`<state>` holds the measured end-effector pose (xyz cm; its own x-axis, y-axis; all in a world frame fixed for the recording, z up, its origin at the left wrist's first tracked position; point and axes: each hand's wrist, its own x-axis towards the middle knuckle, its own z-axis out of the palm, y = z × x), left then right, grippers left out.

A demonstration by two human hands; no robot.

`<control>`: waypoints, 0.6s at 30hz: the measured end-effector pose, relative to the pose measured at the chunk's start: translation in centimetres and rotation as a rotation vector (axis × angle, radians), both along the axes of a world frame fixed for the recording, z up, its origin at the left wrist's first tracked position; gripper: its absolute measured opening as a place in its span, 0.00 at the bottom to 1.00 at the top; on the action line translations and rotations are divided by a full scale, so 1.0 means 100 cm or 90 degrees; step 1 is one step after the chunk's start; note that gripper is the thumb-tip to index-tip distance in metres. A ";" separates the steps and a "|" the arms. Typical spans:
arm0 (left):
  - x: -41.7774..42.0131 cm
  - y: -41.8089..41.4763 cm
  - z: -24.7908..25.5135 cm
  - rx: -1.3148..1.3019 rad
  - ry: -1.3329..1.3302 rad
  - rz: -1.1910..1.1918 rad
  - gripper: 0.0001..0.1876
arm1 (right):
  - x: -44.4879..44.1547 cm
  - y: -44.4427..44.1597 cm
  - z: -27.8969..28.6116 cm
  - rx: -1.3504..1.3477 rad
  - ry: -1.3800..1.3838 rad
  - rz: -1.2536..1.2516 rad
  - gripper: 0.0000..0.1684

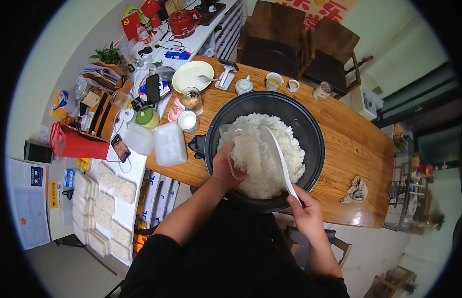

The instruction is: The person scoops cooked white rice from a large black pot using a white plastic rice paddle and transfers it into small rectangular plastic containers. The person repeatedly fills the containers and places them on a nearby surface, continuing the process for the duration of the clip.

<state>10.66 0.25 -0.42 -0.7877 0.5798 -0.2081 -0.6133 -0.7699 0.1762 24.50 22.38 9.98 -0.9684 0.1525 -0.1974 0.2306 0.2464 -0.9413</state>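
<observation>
A large black pot [311, 123] holding cooked white rice [292, 149] stands before me at the edge of the wooden table. Over its left part, my left hand [224, 165] grips a clear plastic container [236, 129], tilted, with some rice in it. The handle of a white rice paddle [278, 156] is in my right hand [304, 206], at the pot's near right rim. The paddle's blade reaches up over the rice, close beside the container; whether the two touch I cannot tell.
Stacked clear containers [171, 145] lie left of the pot, near a glass of white liquid [188, 121]. Behind it are a teapot [244, 85] and a plate [186, 70] with a spoon. Rice-filled boxes [124, 190] cover the white side table's near end. A crumpled cloth [355, 190] lies right.
</observation>
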 end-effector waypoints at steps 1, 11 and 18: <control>-0.001 -0.001 -0.004 0.012 0.002 0.000 0.35 | 0.002 0.003 0.005 0.010 -0.034 0.016 0.18; 0.004 0.009 0.006 -0.058 -0.102 0.009 0.38 | -0.019 -0.010 0.035 0.163 -0.111 0.214 0.19; 0.007 0.001 -0.001 -0.003 -0.029 0.012 0.40 | -0.003 0.003 0.036 -0.019 -0.124 0.091 0.17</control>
<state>11.36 0.38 -0.54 -0.7881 0.5638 -0.2471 -0.6062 -0.7806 0.1523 24.23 22.68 13.62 -0.9232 0.0082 -0.3843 0.3728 0.2630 -0.8899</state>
